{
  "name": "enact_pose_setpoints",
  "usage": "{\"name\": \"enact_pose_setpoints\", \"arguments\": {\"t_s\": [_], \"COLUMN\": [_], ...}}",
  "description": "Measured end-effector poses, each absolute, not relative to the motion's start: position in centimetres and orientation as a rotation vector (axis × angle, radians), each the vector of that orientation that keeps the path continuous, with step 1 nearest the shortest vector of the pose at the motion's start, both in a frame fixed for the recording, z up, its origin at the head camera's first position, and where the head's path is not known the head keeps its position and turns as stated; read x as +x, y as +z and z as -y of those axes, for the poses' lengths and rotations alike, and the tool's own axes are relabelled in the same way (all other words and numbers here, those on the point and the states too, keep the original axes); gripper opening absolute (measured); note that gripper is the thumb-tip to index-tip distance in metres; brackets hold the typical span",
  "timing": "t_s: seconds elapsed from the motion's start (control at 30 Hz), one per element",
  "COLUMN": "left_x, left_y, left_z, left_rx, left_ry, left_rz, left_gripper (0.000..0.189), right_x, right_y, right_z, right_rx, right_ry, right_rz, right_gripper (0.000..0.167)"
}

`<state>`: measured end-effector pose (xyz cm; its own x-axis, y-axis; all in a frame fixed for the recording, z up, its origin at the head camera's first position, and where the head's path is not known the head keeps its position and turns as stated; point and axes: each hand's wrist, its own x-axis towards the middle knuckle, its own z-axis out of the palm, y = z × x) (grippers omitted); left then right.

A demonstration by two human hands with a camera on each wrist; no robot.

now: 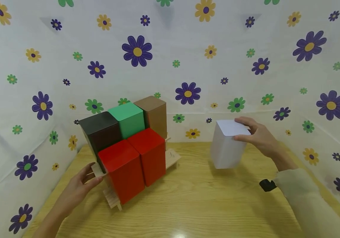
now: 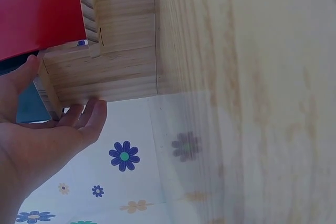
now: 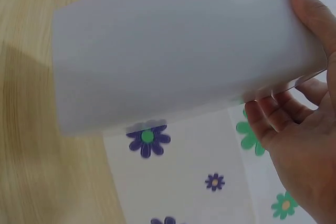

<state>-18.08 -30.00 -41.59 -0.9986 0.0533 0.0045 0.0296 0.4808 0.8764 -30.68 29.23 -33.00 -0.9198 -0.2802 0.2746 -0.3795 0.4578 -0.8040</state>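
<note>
Near the left edge of the tabletop (image 1: 202, 205), your left hand (image 1: 79, 188) pinches the end of the wood rack (image 1: 109, 195), maybe to hold it steady. Two red boxes (image 1: 125, 175) stand in front; a black box (image 1: 101, 125), green box (image 1: 128, 119) and brown box (image 1: 157, 115) sit higher behind. Toward the far right corner, your right hand (image 1: 260, 137) grips the white box (image 1: 227, 148) by its top, likely so its bottom is free. It leans a bit. I can't tell if it touches the tabletop. The red boxes hide much of the rack and the back boxes' low parts.
</note>
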Motion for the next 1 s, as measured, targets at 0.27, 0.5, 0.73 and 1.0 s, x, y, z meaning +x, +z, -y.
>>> {"name": "enact_pose_setpoints", "arguments": {"t_s": [0.27, 0.5, 0.73, 1.0], "left_x": [-18.1, -18.3, -18.4, -18.3], "left_y": [-41.2, -41.3, -41.5, -41.6], "left_z": [29.8, 29.8, 29.8, 29.9], "left_rx": [0.039, 0.030, 0.049, 0.039], "left_ry": [1.576, 1.593, 1.617, 1.637], "left_rz": [-2.662, -2.640, -2.642, -2.634], "left_gripper": [0.083, 0.083, 0.084, 0.084], "right_x": [-31.4, -31.8, -32.8, -33.4], "right_y": [-34.2, -34.9, -35.2, -35.8], "right_z": [-32.7, -34.5, -35.6, -36.2], "right_rx": [0.492, 0.470, 0.466, 0.452], "right_ry": [1.415, 1.432, 1.414, 1.401], "right_rz": [2.689, 2.710, 2.738, 2.782], "right_gripper": [0.068, 0.070, 0.073, 0.075]}}
